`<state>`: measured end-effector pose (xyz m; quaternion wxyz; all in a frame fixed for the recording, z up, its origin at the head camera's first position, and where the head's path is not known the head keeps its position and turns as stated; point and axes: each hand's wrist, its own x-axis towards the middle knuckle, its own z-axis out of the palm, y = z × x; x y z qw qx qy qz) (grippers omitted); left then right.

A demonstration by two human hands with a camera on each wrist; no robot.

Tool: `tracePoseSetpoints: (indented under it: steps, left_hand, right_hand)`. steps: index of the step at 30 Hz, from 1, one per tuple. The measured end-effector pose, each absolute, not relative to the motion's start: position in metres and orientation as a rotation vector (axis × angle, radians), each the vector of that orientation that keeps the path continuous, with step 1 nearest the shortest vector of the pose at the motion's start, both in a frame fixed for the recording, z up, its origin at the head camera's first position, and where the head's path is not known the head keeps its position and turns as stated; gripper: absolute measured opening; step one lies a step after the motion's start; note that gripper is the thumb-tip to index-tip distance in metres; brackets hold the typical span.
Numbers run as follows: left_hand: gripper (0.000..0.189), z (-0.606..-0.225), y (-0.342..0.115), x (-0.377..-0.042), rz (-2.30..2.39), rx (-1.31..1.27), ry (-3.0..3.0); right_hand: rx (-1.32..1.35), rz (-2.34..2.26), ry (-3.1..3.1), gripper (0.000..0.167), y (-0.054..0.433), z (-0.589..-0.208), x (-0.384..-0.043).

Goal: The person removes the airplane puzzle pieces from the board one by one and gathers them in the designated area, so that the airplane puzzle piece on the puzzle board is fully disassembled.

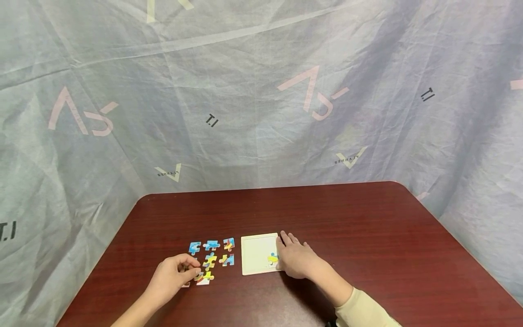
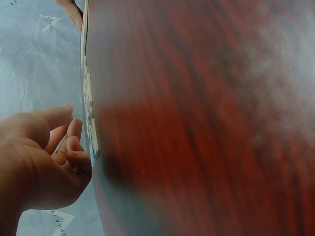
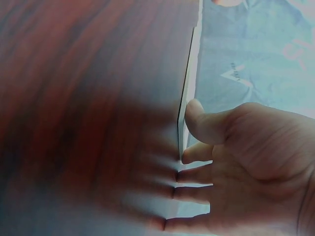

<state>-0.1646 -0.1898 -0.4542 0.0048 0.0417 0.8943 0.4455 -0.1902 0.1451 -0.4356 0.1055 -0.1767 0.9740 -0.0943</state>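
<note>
Wooden jigsaw pieces with blue, yellow and red print lie in rows on the left part of the table, among them a blue corner piece (image 1: 194, 247) and a yellow piece (image 1: 210, 261). My left hand (image 1: 173, 274) hovers at their near left side, fingers bent, thumb and index apart; I see no piece between them. It partly hides some pieces. The pale puzzle tray (image 1: 254, 256) lies right of the rows, with one yellow-and-blue piece (image 1: 272, 259) inside at the lower right. My right hand (image 1: 298, 259) rests along the tray's right edge, fingers extended.
The dark red wooden table (image 1: 347, 218) has rounded far corners. Behind and at both sides hangs a grey printed cloth (image 1: 245, 91). A light sleeve (image 1: 363, 311) covers the right forearm.
</note>
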Motion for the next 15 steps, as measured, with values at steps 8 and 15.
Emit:
tracePoseSetpoints:
  steps: [8,15]
  left_hand:
    - [0.008,-0.4530,-0.1865,-0.1640,1.404,0.127,2.782]
    - [0.008,-0.4516,-0.1812,-0.1647,1.381,0.160,2.784]
  right_hand:
    - [-0.481,-0.294,2.889,0.085,0.1429,-0.4378,-0.1915]
    - [-0.485,-0.296,2.904,0.085,0.1438,-0.4390,-0.1920]
